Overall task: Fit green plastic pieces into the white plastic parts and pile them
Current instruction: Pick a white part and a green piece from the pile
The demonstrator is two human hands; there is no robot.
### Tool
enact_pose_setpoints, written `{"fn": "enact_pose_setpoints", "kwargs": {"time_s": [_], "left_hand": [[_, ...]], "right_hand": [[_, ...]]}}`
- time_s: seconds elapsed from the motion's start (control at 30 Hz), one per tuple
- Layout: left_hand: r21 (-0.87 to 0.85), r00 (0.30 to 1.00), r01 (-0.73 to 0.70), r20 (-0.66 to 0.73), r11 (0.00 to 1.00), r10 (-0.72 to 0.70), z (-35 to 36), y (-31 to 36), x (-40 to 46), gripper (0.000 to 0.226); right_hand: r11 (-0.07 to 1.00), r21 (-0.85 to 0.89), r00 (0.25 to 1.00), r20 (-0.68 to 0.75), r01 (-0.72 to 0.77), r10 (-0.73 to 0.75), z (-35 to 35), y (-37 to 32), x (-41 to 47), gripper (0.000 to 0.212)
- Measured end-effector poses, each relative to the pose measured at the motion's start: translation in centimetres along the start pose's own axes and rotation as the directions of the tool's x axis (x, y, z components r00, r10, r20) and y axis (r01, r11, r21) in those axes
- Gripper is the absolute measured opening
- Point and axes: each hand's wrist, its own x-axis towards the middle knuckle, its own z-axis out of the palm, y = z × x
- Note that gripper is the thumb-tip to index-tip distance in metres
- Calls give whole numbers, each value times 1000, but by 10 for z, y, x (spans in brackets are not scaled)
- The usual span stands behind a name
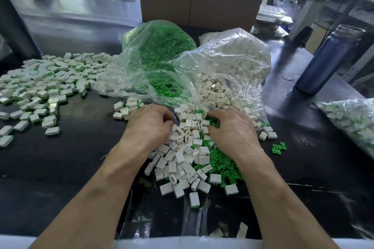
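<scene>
White parts [183, 147] under left hand [149, 125], green pieces [220, 162] under right hand [232, 127]; both hands' fingers curled into the heap, grip unclear. Pick one each, align before pressing.

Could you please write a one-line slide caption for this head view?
Both hands, left and right, sort loose white parts and green pieces; finished pile at left.

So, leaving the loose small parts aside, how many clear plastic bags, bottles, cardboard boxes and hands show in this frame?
Clear plastic bags: 3 (green pieces, white parts, fitted parts at the right edge)
Blue bottle: 1
Cardboard box: 1
Hands: 2 (left, right)
Total: 7
</scene>
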Motion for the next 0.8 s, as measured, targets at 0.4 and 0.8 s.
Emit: {"fn": "enact_pose_setpoints", "kwargs": {"time_s": [0.4,0.8], "left_hand": [[-233,998,-17,-60,972,3,4,1,-1,6],[-800,998,27,58,600,33,-2,7,-6,19]], "right_hand": [[997,71,994,-109,7,1,4,0,1,17],[999,49,997,-81,7,-3,8,0,2,16]]}}
